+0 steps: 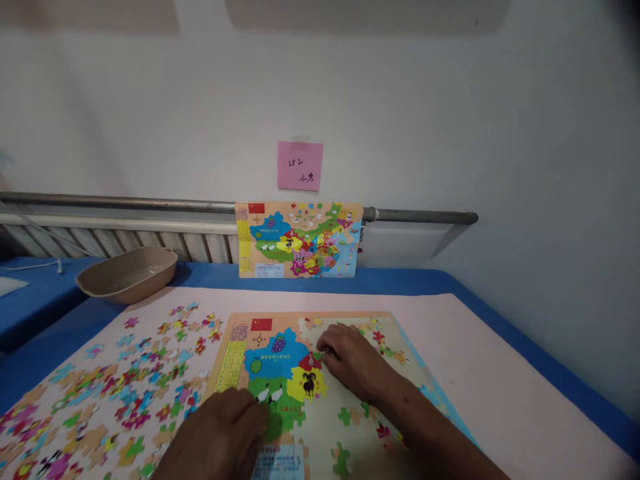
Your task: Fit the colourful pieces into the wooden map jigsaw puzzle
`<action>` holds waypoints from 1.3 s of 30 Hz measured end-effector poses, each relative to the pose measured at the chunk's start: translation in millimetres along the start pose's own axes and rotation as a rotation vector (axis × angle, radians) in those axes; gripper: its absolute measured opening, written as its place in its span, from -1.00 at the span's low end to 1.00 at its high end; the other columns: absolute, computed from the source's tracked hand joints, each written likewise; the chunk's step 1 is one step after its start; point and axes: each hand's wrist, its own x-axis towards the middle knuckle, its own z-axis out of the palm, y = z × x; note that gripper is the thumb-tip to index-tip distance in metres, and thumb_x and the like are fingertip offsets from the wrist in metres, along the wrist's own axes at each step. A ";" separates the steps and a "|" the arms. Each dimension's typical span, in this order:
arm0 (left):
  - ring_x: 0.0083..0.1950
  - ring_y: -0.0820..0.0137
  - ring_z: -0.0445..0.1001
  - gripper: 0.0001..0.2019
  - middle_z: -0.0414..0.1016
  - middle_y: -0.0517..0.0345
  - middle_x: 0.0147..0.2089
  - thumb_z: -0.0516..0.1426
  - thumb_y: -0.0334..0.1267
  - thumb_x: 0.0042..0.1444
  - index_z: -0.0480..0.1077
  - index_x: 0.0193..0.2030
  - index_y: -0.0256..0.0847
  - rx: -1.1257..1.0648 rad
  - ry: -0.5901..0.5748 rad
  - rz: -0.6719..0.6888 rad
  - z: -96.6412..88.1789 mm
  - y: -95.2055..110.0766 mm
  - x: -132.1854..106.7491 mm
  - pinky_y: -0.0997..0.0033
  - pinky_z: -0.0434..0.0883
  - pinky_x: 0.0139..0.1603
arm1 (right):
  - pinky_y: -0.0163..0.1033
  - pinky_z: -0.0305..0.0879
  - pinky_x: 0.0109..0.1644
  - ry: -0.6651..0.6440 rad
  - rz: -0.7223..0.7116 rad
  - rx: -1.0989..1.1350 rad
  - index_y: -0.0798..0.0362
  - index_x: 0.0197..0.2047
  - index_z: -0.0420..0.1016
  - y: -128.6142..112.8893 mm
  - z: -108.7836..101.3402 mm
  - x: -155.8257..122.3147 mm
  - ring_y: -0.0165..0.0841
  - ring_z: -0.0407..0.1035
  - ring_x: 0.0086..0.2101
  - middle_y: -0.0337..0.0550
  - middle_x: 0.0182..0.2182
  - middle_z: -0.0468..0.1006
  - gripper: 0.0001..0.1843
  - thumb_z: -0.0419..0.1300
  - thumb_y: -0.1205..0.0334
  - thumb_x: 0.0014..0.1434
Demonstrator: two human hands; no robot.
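Head camera looks down at a puzzle board [235, 363] on the pink mat [500, 373]. The right hand [350, 360] lies flat on the board, fingers together, pressing beside the red piece [310, 362]. At 7 o'clock from it, the left hand [220, 433] rests curled on the board's bottom edge. I cannot tell if it holds anything. Loose pieces [125, 387] lie at 9 o'clock

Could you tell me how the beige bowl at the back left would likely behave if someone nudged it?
The beige bowl looks shallow, wide and thin-walled, so it is probably light and would slide on the blue cloth rather than tip. It appears empty, so nothing would spill. Its rounded base might let it rock slightly.
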 end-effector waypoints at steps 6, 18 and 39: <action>-0.19 0.17 0.57 -0.70 0.57 0.07 -0.21 -0.03 -0.41 0.38 0.52 -0.14 -0.07 0.139 -0.158 -0.029 -10.2 -0.8 69.8 0.24 0.39 -0.22 | -0.15 0.10 -0.01 -0.009 0.006 -0.005 0.01 -0.27 0.45 -2.1 -2.3 -1.1 -0.28 0.34 -0.19 -0.20 -0.25 0.53 -0.83 0.18 0.49 0.16; -0.15 0.15 0.65 -0.76 0.65 0.09 -0.26 0.03 -0.37 0.32 0.52 -0.20 -0.07 0.084 -0.220 0.061 7.8 -15.7 113.8 0.30 0.35 -0.20 | -0.18 0.12 -0.04 -0.021 0.009 -0.026 0.01 -0.28 0.44 -9.1 -8.6 -1.0 -0.29 0.34 -0.22 -0.20 -0.27 0.53 -0.81 0.19 0.52 0.14; -0.02 0.04 0.68 -0.69 0.72 0.02 -0.09 0.03 -0.36 0.31 0.60 -0.03 -0.08 0.042 -0.264 0.111 12.2 -7.6 122.0 0.17 0.48 -0.07 | -0.19 0.13 -0.07 -0.036 0.032 -0.024 0.02 -0.27 0.50 -9.8 -8.2 0.5 -0.31 0.35 -0.22 -0.20 -0.25 0.56 -0.79 0.20 0.54 0.18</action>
